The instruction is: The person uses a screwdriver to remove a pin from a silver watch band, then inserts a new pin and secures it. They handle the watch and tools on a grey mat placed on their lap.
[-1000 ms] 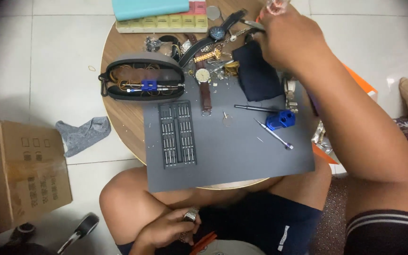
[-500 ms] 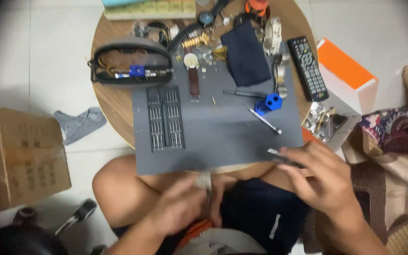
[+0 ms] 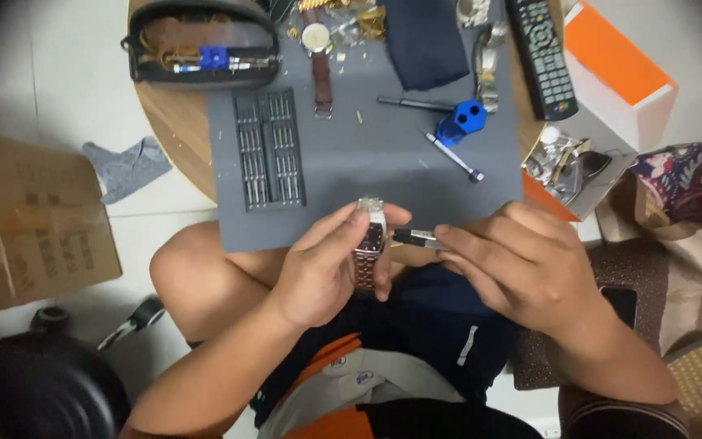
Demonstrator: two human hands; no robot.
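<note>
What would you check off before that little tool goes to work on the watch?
1. Watch held firmly in left hand: ok.
2. Slim tool in right hand, tip pointing at the watch: ok.
3. Tip touching the case: cannot tell.
4. Watch dial facing up: ok.
5. Grey mat under the work to catch small parts: not ok, the watch sits past its near edge, over the lap.

Both hands, left hand (image 3: 318,272) and right hand (image 3: 522,264), are bare, forearms unsleeved. Dark navy shorts with a white stripe; orange-and-grey garment at the waist.
</note>
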